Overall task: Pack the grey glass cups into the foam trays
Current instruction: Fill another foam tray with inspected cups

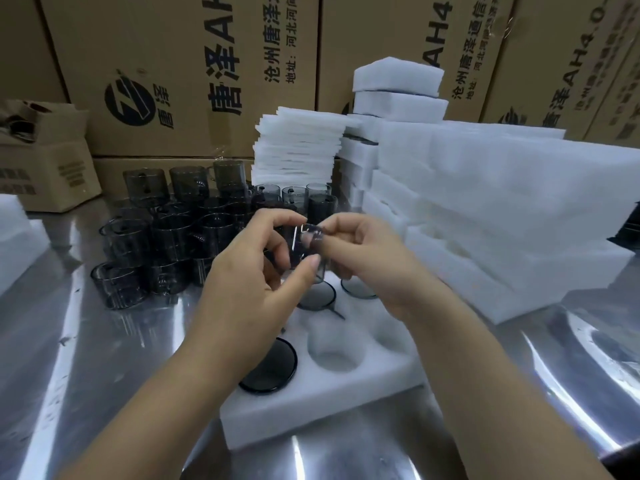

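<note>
Held cup: a grey glass cup (pixel 308 251) is up in the air between both hands, over the far half of the foam tray and tilted off upright; blur hides its finer detail.
Left grip: the left hand (pixel 256 271) has its fingers and thumb curled round the cup's left side, thumb tip on the glass.
Right grip: the right hand (pixel 367 258) pinches the cup's right side between thumb and fingertips; I cannot tell which part of the cup it has.
Foam tray: the white foam tray (pixel 346 393) lies flat on the surface near the near edge, about midway along it, with its round pockets facing up.
In the tray: one packed cup (pixel 270 367) sits in the near-left pocket; a second packed cup (pixel 317 294) and a third packed cup (pixel 358 289) sit in far pockets, partly behind the hands.
Open pocket: an unfilled pocket (pixel 334 351) is just right of the near-left cup.
Loose cups: a crowd of loose cups (pixel 166 233) stands on the left half of the surface toward the far edge, some on top of others.
Foam sheets: a stack of foam sheets (pixel 298 150) stands at the far edge, beside the loose cups.
Spare trays: piled spare trays (pixel 485 202) fill the right side of the surface.
Surface: shiny metal surface (pixel 86 358).
Cartons: printed cartons (pixel 187 64) stand behind the far edge; a small open carton (pixel 45 157) sits at the far-left corner.
</note>
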